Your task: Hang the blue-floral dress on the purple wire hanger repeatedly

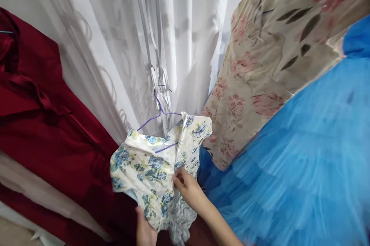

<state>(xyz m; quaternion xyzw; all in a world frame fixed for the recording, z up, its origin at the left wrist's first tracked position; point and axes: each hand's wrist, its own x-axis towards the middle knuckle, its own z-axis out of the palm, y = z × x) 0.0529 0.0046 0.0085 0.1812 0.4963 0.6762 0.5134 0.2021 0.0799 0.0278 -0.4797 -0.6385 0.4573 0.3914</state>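
Observation:
A small white top [156, 165] with blue, green and yellow flowers hangs from a thin purple wire hanger [160, 113]. Its front is partly parted, and a grey ruffled fabric [180, 217] shows beneath it. My right hand [187, 188] pinches the front edge of the top near the middle, fingertips together. Lower down, my left hand [147, 230] grips the bottom left edge with the thumb in front; its other fingers are mostly hidden behind the cloth.
White pleated curtains [189, 34] hang behind, with pale metal-looking hooks or straps [153, 46] above the hanger. A dark red garment [58, 123] is at left. A beige floral dress [248, 72] and a layered blue tulle dress [303, 153] hang close on the right.

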